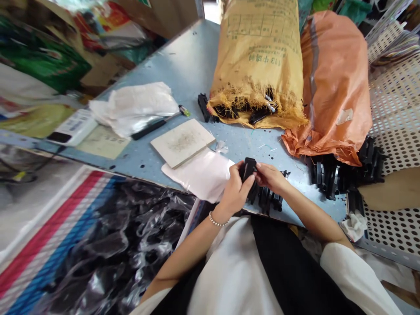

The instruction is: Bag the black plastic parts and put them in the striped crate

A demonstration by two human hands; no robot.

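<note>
My left hand (236, 186) is closed around a small black plastic part (249, 166), held upright above the table's front edge. The fingertips of my right hand (269, 177) pinch the same part from its right side. Just beneath both hands lie several similar black plastic pieces (271, 200), partly covered by them. Left of my left hand, a white plastic bag (206, 173) lies flat, partly under a pale square board (183, 141).
A yellow woven sack (259, 57) and an orange sack (337, 78) spill black parts onto the blue table (193, 57). At left are a clear-bagged bundle (141, 105) and a white box (77, 127). Below, a striped bag (98, 245) holds plastic-wrapped pieces. A perforated basket (397, 144) stands right.
</note>
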